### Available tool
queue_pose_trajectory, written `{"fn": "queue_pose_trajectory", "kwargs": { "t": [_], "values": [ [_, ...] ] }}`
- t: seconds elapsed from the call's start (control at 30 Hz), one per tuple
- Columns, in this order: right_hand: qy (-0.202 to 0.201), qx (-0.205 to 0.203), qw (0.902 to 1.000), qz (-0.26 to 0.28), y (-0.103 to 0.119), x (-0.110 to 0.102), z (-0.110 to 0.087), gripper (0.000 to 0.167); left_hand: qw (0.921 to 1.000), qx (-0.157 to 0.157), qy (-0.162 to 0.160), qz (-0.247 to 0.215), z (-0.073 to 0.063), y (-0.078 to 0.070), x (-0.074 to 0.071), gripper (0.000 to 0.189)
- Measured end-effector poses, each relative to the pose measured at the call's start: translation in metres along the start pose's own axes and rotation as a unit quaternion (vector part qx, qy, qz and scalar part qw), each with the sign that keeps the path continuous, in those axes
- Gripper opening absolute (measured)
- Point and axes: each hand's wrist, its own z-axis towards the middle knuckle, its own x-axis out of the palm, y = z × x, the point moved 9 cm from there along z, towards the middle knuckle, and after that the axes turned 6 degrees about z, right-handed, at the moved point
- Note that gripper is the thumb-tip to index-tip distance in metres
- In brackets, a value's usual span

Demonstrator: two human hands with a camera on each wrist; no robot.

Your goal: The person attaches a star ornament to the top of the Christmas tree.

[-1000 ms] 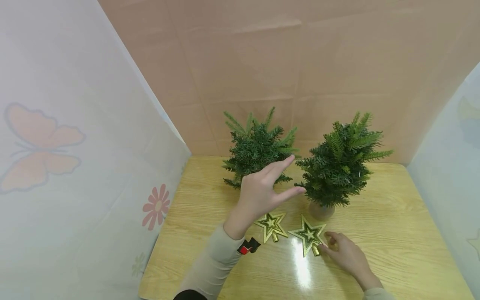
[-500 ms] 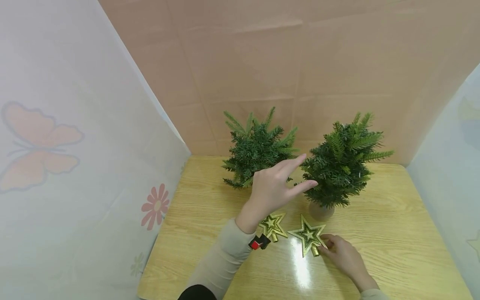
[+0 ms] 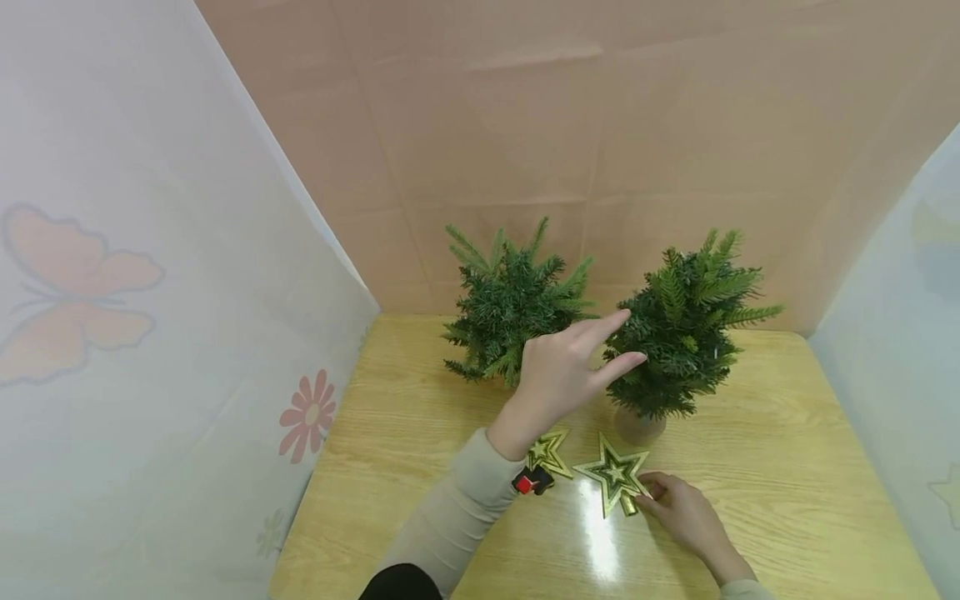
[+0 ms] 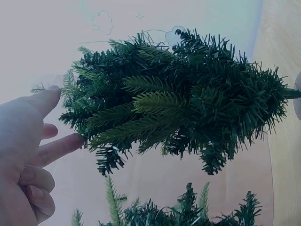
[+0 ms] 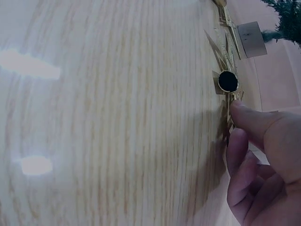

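A small artificial Christmas tree stands on a round base at the right. My left hand reaches toward it with thumb and forefinger spread. In the left wrist view these fingertips are at the end of the tree's foliage; whether they press on it I cannot tell. My right hand pinches one point of a gold star tree topper between thumb and fingers. That star lies low at the table, its hollow socket facing the right wrist camera. A second gold star is partly hidden behind my left wrist.
Another small artificial tree stands behind my left hand, its base hidden. The wooden table ends at a tan backdrop. White printed sheets flank it on both sides.
My left hand has moved right, toward the right tree, its thumb and forefinger still spread. The left wrist now covers more of the second star. My right hand has drawn slightly closer round the star's point.
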Motion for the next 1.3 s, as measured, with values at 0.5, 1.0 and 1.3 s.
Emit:
{"fn": "queue_pose_trajectory", "kwargs": {
  "t": [0.5,1.0,1.3],
  "values": [
    [-0.013,0.007,0.9993,0.036,-0.005,-0.002,-0.003,0.030,0.9999,-0.005,-0.002,0.008,0.005,-0.002,0.010,0.049],
    [-0.017,0.027,0.9930,0.114,-0.013,-0.003,-0.006,0.035,0.9996,-0.003,-0.018,0.020,0.008,-0.005,0.014,0.031],
    [-0.036,0.046,0.9833,0.172,-0.024,-0.006,-0.007,0.032,0.9996,-0.008,-0.028,-0.008,0.009,-0.005,0.012,0.024]
  ]
}}
